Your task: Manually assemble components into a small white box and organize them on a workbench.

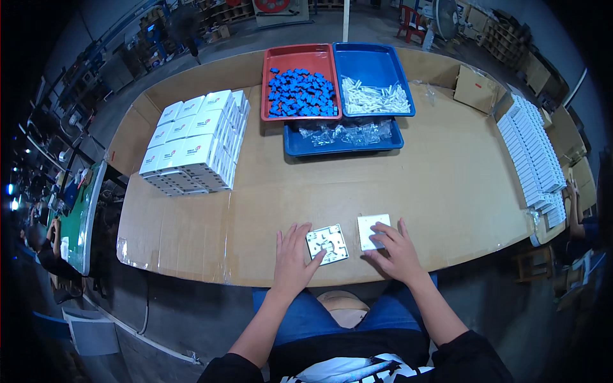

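Note:
Near the front edge of the table, a white square plate with cut-outs and moulded parts showing point(327, 242) lies flat. My left hand point(293, 258) rests at its left side, thumb touching the plate's near edge and fingers stretched out beside it. Just to the right is a second square white plate, its plain face up point(370, 230). Over that one's right part my right hand point(397, 253) is spread, fingertips touching or just above it, thumb by the near edge. Neither hand is closed around a plate.
A large stack of white square plates point(191, 137) stands left. At the back are a red tray point(300, 51) of blue pieces, a blue tray point(367, 54) of white sticks, and a lower blue tray point(345, 149) with clear bags. Rows of white parts point(530, 153) line the right edge.

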Tool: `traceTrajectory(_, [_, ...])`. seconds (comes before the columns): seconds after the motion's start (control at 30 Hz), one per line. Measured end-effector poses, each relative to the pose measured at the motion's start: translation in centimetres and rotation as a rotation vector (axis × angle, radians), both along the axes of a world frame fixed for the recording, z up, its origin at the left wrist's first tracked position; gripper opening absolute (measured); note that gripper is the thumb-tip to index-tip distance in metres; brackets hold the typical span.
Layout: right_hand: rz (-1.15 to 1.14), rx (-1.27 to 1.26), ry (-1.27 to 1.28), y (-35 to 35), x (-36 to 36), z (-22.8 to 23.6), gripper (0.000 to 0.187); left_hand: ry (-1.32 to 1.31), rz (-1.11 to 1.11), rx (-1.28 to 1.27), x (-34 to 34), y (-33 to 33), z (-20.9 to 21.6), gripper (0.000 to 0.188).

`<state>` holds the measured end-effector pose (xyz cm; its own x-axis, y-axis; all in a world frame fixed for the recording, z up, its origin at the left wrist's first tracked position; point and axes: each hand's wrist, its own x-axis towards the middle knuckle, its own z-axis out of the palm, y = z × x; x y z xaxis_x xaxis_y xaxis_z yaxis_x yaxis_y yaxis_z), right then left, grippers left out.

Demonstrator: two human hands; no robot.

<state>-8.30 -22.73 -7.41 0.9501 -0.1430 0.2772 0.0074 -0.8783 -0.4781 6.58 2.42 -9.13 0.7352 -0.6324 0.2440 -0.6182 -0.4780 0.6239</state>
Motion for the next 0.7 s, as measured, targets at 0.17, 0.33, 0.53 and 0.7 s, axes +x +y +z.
traceTrajectory(0.17, [-0.049, -0.021, -0.003, -1.2, 4.0, 0.2, 0.037, 0.017, -0.051, -0.034, 1.5, -2.0, 0.0, 0.056])
traceTrajectory(0.33, [0.004, -0.030, 0.015, -3.5, 7.7, 1.2, 0.028, -0.009, -0.046, -0.064, 1.8, -2.2, -0.6, 0.046])
traceTrajectory(0.53, [-0.063, -0.018, -0.181, -7.7, 17.8, 2.8, 0.026, -0.060, -0.021, -0.055, 1.9, -2.2, -0.3, 0.048])
traceTrajectory(0.7, [-0.123, -0.192, 0.021, -9.6, 24.6, 1.1, 0.060, -0.042, -0.007, -0.101, 1.8, -2.4, -0.7, 0.048])
